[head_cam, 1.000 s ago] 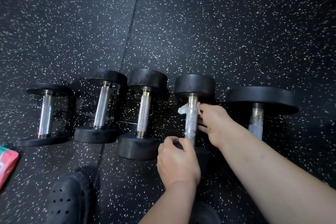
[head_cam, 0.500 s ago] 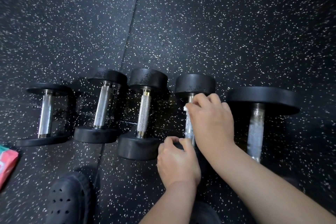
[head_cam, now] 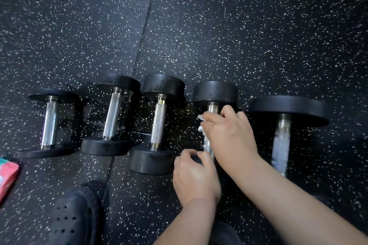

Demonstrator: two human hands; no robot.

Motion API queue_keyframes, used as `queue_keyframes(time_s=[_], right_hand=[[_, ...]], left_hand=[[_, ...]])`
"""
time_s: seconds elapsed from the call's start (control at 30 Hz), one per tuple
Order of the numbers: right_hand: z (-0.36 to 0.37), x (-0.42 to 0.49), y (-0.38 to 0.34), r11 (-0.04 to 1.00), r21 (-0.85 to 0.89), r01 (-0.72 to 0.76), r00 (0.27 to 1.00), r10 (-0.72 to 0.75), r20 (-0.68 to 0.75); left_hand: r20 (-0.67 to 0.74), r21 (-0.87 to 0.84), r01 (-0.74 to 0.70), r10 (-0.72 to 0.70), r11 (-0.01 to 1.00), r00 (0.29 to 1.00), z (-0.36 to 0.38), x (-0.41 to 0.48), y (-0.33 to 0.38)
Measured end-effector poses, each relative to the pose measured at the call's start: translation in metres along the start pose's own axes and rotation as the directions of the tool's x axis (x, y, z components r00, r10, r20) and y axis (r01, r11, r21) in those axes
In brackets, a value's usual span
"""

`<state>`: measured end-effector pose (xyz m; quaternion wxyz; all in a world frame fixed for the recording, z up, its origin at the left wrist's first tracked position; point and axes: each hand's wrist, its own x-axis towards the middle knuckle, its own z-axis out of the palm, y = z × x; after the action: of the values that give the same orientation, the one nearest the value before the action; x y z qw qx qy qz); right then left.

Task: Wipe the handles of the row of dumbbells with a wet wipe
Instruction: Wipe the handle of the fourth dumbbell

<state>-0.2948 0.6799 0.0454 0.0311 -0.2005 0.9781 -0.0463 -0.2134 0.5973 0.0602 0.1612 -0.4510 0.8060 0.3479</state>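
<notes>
Several black dumbbells with chrome handles lie in a row on the speckled rubber floor. My right hand [head_cam: 229,135] is wrapped over the handle of the fourth dumbbell [head_cam: 215,91], gripping a white wet wipe [head_cam: 201,125] around it. Only scraps of the wipe show at my fingers. My left hand [head_cam: 196,177] grips the near head of that same dumbbell, which is mostly hidden beneath it. The largest dumbbell [head_cam: 286,109] at the far right has a wet, streaked handle. Three smaller dumbbells, such as the third one [head_cam: 159,125], lie to the left.
A red and green wipe packet [head_cam: 8,177] lies at the left edge. My black perforated clog [head_cam: 73,217] stands on the floor in front of the second and third dumbbells. A seam between floor mats [head_cam: 143,45] runs away from me.
My right hand swung from the handle's right side over its top, then slid a little down along the handle with the wipe. My left hand kept its hold.
</notes>
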Motion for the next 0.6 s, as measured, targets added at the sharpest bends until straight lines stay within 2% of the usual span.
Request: queue_keyframes(time_s=[0.13,0.33,0.47,0.6], right_hand=[[-0.004,-0.009,0.003,0.994,0.108,-0.03,0.999,0.027,0.024],[-0.001,-0.006,0.001,0.996,0.077,-0.04,0.999,0.041,-0.013],[-0.007,-0.017,0.002,0.966,0.205,-0.157,0.983,0.173,-0.059],[-0.013,-0.02,0.006,0.857,0.403,-0.321,0.935,0.355,-0.01]], left_hand=[[0.005,-0.008,-0.006,0.006,1.0,1.0,0.0,0.001,0.0],[0.005,-0.003,-0.007,0.007,1.0,1.0,-0.001,0.0,0.0],[0.004,-0.004,-0.012,0.012,1.0,1.0,0.0,0.0,-0.001],[-0.005,0.001,-0.016,0.016,1.0,1.0,0.001,0.0,-0.001]])
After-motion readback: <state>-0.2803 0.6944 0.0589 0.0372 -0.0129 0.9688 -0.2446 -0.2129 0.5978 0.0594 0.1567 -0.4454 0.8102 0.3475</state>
